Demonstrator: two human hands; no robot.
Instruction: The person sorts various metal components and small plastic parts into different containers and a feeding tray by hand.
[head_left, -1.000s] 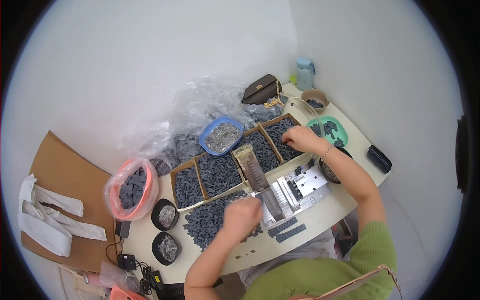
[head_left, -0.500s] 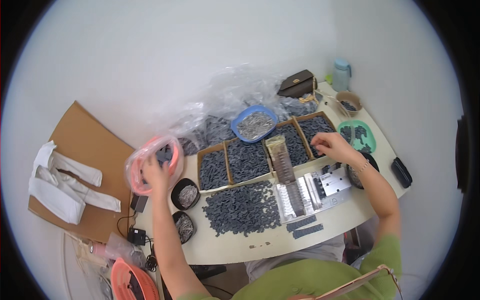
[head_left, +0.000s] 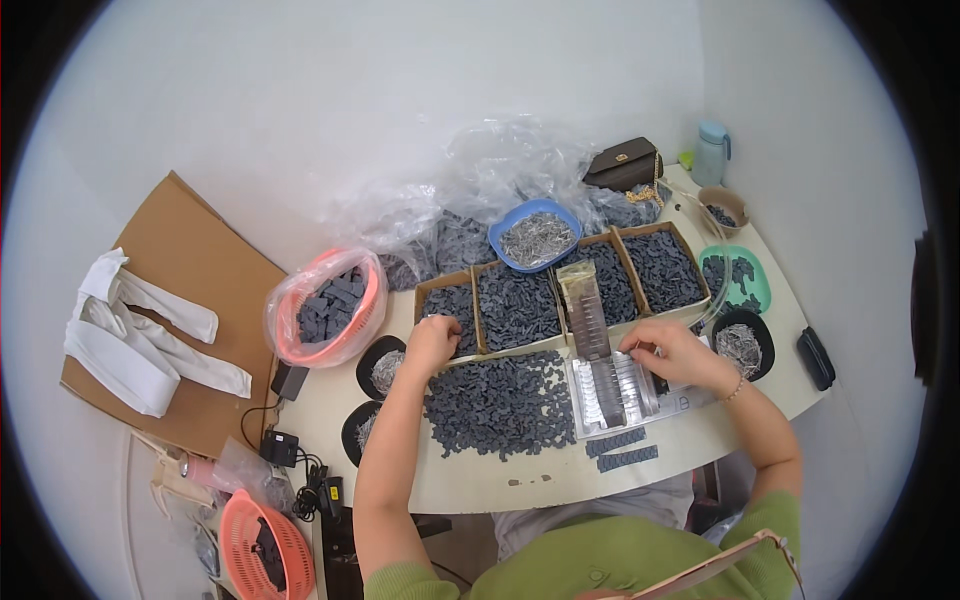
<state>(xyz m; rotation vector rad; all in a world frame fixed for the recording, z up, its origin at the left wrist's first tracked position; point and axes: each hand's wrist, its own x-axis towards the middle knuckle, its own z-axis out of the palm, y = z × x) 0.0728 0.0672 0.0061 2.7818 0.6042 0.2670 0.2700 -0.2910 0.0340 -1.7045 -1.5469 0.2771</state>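
Note:
My left hand (head_left: 432, 343) is at the left compartment of a divided cardboard box (head_left: 478, 310), its fingers bent down at the small dark grey plastic pieces (head_left: 448, 303). Whatever those fingers hold is hidden. My right hand (head_left: 682, 355) hovers over the right part of a metal jig (head_left: 597, 392), thumb and fingers pinched together; anything between them is too small to name. A clear ridged plastic strip (head_left: 585, 310) lies across the jig and the box's front edge. In front of the jig lie two rows of joined grey pieces (head_left: 627, 459).
Loose grey pieces (head_left: 500, 405) are heaped left of the jig. Black bowls of metal pins (head_left: 738, 350) stand at both sides, and a blue tray of pins (head_left: 535, 236) sits behind the box. A pink bag-lined basket (head_left: 375, 300) is at left, a green tray (head_left: 762, 280) at right.
My left hand has moved right, from the pink basket to the box's left compartment. My right hand has come down from the box's right compartment to above the jig. The view has shifted slightly.

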